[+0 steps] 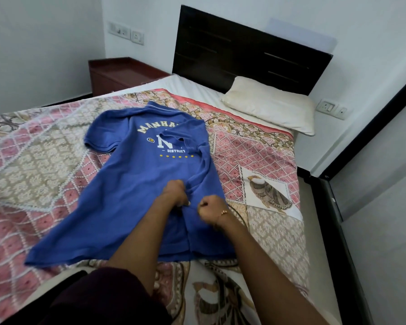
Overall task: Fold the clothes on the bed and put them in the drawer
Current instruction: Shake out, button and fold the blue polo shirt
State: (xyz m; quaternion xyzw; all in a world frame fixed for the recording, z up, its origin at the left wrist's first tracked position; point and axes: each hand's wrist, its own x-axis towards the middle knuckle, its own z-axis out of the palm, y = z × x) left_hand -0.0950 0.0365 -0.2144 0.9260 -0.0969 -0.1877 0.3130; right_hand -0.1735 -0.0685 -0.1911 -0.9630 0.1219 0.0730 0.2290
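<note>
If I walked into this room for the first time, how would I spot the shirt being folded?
Start at the bed with the dark headboard and patterned pink bedspread. Spread on the bedspread, below and left of the white pillow, lies the blue polo shirt. It is the only garment in view, printed with white and yellow lettering and a row of yellow stars.

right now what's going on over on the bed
A person is folding a blue short-sleeved polo shirt spread back-side up on the pink patterned bedspread. The right side of the shirt is already turned in over the printed lettering. The left hand and the right hand, both curled, grip the fabric along that folded edge near the middle. A white pillow lies by the dark headboard.
</note>
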